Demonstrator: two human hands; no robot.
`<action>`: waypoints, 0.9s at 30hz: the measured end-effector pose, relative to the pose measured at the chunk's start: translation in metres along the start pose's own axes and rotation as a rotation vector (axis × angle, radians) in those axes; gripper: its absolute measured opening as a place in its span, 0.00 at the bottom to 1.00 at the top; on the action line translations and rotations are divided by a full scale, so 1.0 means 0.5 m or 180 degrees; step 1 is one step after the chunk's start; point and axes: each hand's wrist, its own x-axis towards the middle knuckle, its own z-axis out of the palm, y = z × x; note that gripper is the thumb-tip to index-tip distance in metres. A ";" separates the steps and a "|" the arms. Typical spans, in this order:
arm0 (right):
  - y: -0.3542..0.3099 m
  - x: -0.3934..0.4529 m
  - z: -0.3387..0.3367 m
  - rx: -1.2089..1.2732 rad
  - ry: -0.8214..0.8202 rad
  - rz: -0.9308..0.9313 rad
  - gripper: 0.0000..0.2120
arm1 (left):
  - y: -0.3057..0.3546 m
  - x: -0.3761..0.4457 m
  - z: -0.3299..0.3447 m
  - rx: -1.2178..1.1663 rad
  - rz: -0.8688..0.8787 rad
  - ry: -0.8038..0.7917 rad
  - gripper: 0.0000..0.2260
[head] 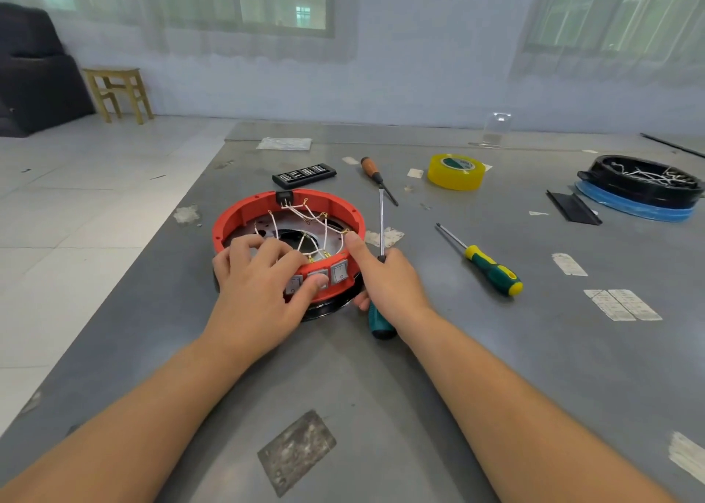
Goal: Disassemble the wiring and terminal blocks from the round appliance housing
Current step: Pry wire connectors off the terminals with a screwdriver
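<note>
Both hands are set at the near rim of the round red housing [244, 212], which lies flat on the grey table [496, 350], open side up, with its row of rocker switches [338, 271] turned toward the viewer. The left hand [259, 285] is draped over that near rim, fingers curled down inside among the white wires [305, 216], while its thumb is pressed on the middle switch face. The right hand [389, 285] is wrapped round the dark green handle of a screwdriver [380, 235]; the shaft is held nearly upright, long axis running away from the viewer, tip pointing to the far side just beside the housing's right wall. The right forefinger is stretched out and laid on the right rim near a small brass terminal. At the far rim a black terminal block [284, 196] is seen, with wires fanning from it toward the centre opening. Well to the right, a green-and-yellow screwdriver [484, 262] is lying on the table, tip pointing to the far left. Farther back are a wooden-handled screwdriver [375, 176], a black bit case [304, 174] and a yellow tape roll [456, 171]. At the far right a second, black housing [641, 182] is resting on a blue ring.
</note>
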 end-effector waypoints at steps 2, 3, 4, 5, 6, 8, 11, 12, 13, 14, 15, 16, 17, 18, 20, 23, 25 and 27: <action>-0.004 -0.003 -0.003 0.0008 0.0006 0.0010 0.34 | -0.002 0.000 -0.002 0.0042 0.0077 0.0057 0.21; -0.006 -0.003 -0.004 0.0051 -0.0002 0.0047 0.35 | -0.003 0.000 -0.003 0.0061 0.0132 0.0090 0.21; -0.009 -0.003 -0.006 0.0126 -0.0020 0.0099 0.36 | -0.003 0.000 -0.004 0.0088 0.0198 0.0129 0.20; -0.011 -0.004 -0.006 0.0238 -0.0042 0.0159 0.38 | -0.004 -0.001 -0.005 0.0120 0.0268 0.0177 0.20; -0.013 -0.005 -0.005 0.0363 -0.0058 0.0218 0.40 | -0.005 0.000 -0.005 0.0152 0.0337 0.0244 0.19; -0.017 -0.009 -0.005 0.0616 -0.0089 0.0292 0.41 | -0.005 0.002 -0.006 0.0224 0.0449 0.0418 0.18; -0.019 -0.017 -0.011 0.1106 -0.0356 0.0285 0.35 | -0.012 0.003 -0.006 0.0387 0.0627 0.0648 0.16; -0.018 -0.020 -0.015 0.1254 -0.0495 0.0273 0.33 | -0.015 0.002 -0.007 0.0443 0.0709 0.0699 0.15; -0.016 -0.022 -0.018 0.1379 -0.0614 0.0260 0.33 | -0.018 0.002 -0.007 0.0493 0.0800 0.0744 0.15; -0.014 -0.024 -0.020 0.1455 -0.0691 0.0239 0.34 | -0.020 0.003 -0.007 0.0536 0.0882 0.0790 0.14; -0.012 -0.027 -0.020 0.1487 -0.0715 0.0210 0.36 | -0.022 0.003 -0.008 0.0570 0.0949 0.0836 0.14; -0.011 -0.029 -0.020 0.1505 -0.0698 0.0172 0.38 | -0.024 0.002 -0.007 0.0599 0.0997 0.0880 0.14; -0.009 -0.030 -0.018 0.1519 -0.0664 0.0125 0.40 | -0.026 0.002 -0.006 0.0625 0.1025 0.0920 0.15; -0.009 -0.032 -0.017 0.1522 -0.0641 0.0072 0.41 | -0.027 0.001 -0.005 0.0649 0.1035 0.0951 0.15; -0.012 -0.034 -0.015 0.1498 -0.0636 -0.0021 0.41 | -0.031 0.000 -0.003 0.0686 0.1022 0.0957 0.15; -0.016 -0.039 -0.004 0.1421 -0.0514 -0.0038 0.39 | -0.034 0.000 -0.006 0.0711 0.1055 0.0932 0.15; -0.016 -0.038 0.007 0.1432 -0.0323 0.0026 0.35 | -0.033 0.002 -0.009 0.0747 0.1085 0.0905 0.15; -0.014 -0.037 0.014 0.1444 -0.0182 0.0036 0.30 | -0.030 0.003 -0.009 0.0685 0.1056 0.0848 0.16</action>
